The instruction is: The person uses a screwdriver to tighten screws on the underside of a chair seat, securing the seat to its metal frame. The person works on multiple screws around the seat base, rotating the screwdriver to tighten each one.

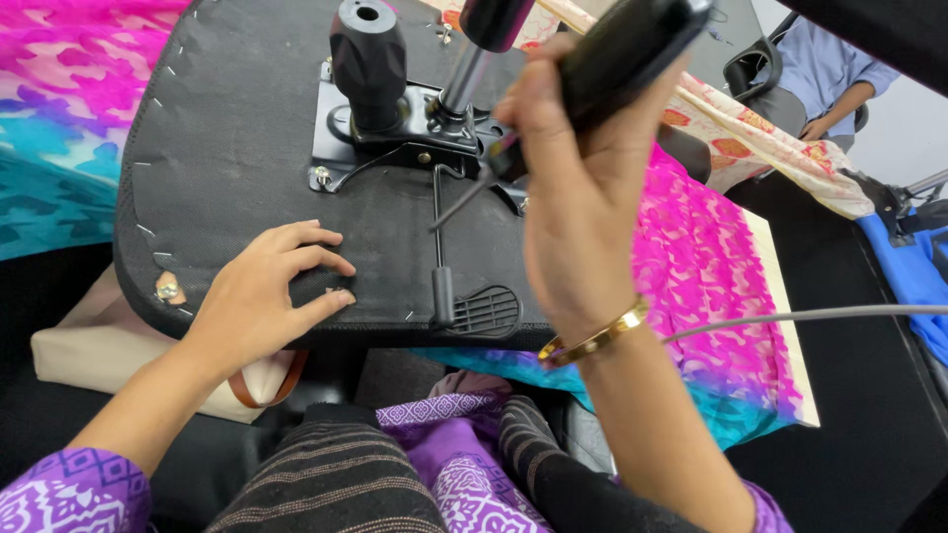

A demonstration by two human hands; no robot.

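Observation:
An upturned office chair seat (237, 128) with a black fabric underside lies in front of me. A black metal mechanism plate (395, 133) with a stubby black post (367, 59) and a lever with a paddle handle (484, 311) is fixed to it. My left hand (267, 291) rests flat on the seat's near edge, fingers spread. My right hand (573, 188) is wrapped around the black handle of a power screwdriver (617, 54), whose bit points down at the plate's right side. A grey cable (810, 316) trails from the tool.
A pink and turquoise patterned cloth (701, 266) covers the table under the seat. A beige bag (89, 345) sits at the lower left. Another person in a blue shirt (825, 69) sits on a chair at the upper right. A blue object (913, 276) lies at the right edge.

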